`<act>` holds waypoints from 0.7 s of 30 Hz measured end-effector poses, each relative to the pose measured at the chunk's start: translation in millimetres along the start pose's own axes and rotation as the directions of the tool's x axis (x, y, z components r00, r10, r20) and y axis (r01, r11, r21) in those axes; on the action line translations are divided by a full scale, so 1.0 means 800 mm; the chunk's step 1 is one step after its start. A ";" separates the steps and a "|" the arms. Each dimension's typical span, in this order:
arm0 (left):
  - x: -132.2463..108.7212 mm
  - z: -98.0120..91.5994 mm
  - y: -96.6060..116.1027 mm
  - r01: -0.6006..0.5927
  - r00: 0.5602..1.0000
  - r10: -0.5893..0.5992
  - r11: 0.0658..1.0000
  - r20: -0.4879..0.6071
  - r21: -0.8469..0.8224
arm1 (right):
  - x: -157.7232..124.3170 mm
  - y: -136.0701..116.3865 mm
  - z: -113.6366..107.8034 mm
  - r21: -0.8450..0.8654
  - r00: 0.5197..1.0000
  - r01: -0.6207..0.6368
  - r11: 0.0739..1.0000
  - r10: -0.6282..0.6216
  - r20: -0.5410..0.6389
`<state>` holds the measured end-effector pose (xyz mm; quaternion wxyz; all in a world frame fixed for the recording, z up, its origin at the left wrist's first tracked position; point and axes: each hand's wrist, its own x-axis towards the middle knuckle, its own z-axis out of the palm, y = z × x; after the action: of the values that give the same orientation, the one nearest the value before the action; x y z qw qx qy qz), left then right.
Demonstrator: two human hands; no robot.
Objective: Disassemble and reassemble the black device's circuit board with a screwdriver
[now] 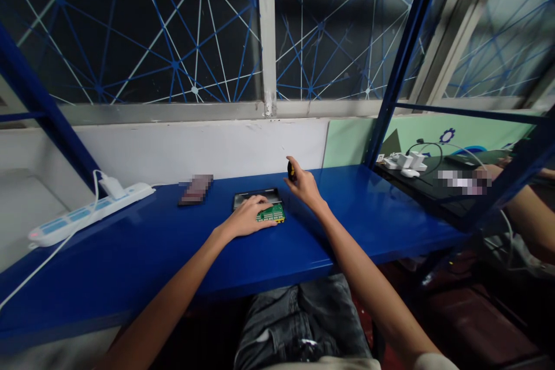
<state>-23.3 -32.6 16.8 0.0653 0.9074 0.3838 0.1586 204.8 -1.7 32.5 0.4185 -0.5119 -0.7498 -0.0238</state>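
Circuit board (277,211), green with a yellow-marked edge: one, flat on the blue worktop (364,214), partly covered. Left hand (248,217): laid over the board, fingers spread, grip wide, thumb along the near edge. Black case (272,195): one, shallow, at the board's far side; contact between them cannot be told. Right hand (307,186): raised above the worktop, grip narrow, pinching a small black item (291,171) with yellow on it, between thumb and forefinger. Power strip (93,214): white, at left, one plug (111,187) seated. Dark flat object (196,189): blurred, left of the case. Windows (130,29): patterned with blue and white lines, behind.
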 end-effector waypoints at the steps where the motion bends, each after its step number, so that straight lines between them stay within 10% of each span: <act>1: 0.000 0.000 -0.001 -0.003 1.000 0.003 1.000 0.001 0.001 | 0.000 0.000 0.000 -0.004 1.000 -0.003 1.000 0.003 0.005; 14: -0.001 -0.002 0.003 -0.013 1.000 0.013 1.000 -0.028 -0.022 | 0.002 -0.005 -0.005 0.194 0.992 -0.031 0.981 0.054 -0.112; 21: 0.004 -0.002 0.003 -0.058 0.966 0.041 0.997 -0.254 -0.059 | 0.005 -0.014 0.001 0.632 0.970 -0.154 0.760 0.236 -0.048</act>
<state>-20.1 -32.0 19.5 0.0418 0.8864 0.3609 0.2868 195.2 -3.4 39.3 0.6102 -0.4175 -0.6302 0.2372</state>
